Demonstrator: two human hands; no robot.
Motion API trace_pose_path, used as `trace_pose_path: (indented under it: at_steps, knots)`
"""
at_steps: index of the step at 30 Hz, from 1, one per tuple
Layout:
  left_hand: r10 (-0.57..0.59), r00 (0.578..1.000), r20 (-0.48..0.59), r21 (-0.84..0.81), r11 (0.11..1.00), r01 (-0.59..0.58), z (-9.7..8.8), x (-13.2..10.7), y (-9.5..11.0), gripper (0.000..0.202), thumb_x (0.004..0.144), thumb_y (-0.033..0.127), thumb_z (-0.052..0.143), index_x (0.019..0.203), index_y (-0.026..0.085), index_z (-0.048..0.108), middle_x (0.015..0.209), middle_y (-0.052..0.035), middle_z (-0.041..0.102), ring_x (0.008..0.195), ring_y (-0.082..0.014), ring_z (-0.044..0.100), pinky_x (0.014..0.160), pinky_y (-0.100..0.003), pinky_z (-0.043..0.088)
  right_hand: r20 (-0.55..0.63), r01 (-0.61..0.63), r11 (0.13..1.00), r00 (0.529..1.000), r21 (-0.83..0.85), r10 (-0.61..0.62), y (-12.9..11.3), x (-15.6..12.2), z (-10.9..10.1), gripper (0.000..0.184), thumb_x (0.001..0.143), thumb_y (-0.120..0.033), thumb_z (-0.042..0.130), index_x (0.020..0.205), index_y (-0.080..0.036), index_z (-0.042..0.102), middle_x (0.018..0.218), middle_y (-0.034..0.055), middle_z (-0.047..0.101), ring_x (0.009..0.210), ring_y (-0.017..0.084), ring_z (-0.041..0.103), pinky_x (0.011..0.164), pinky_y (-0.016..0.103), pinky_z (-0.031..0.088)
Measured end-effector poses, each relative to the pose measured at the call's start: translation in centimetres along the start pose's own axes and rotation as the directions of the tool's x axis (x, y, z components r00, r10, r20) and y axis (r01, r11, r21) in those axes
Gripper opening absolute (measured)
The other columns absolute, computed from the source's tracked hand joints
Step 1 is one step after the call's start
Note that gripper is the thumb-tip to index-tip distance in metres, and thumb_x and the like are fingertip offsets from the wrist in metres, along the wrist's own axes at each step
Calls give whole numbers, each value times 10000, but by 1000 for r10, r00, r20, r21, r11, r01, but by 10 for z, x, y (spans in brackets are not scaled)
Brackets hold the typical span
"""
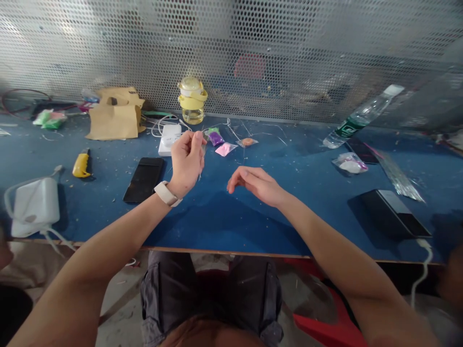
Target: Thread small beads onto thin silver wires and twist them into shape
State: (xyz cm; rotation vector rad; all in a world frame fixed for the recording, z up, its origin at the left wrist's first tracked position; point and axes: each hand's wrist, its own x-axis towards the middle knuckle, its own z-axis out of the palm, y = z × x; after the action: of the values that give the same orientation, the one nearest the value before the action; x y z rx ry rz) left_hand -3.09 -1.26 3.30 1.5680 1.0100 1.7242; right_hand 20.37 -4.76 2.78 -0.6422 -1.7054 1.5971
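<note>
- In the head view, the left hand (187, 159) curls with thumb and fingers together; I cannot tell whether it grips the thin strands (203, 163) beside it.
- The right hand (255, 185) curves loosely, thumb apart, apparently empty.
- Beyond it, purple (216, 139) and pink packets (224, 149) seem already filled; wires (228, 124) remain loose.
</note>
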Motion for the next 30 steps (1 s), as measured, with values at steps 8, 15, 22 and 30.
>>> trace_pose_path:
  at_steps: [8,15,22,30]
  knots:
    - [66,988,142,59,995,-75,1,-12,10,502,1121,659,628,887,217,671,584,71,471,439,-53,422,414,-212,316,-41,75,996,996,-55,-78,-3,-6,2,438,1131,-589,651,1029,-224,869,867,-1,599,677,96,536,611,257,464]
    - [72,974,216,25,997,-79,3,-16,15,475,1138,625,616,933,209,718,574,76,468,423,-52,434,410,-188,328,-297,102,940,955,324,-1,-13,3,6,404,957,-599,887,991,-210,781,821,-30,649,615,102,639,498,248,581]
    - [-11,981,196,-75,997,26,4,-19,12,399,1151,633,583,1099,247,671,580,109,468,319,-47,422,309,-187,301,-247,21,958,968,286,53,-1,4,11,377,946,-528,915,1132,-229,780,788,-42,745,598,125,727,509,250,618]
    - [63,955,289,-14,998,-61,5,-25,14,362,1184,544,558,1078,230,704,566,95,454,407,-54,431,410,-171,349,-197,-32,960,976,278,89,-4,0,20,396,968,-529,887,1198,-213,821,738,-59,712,508,94,657,435,225,517]
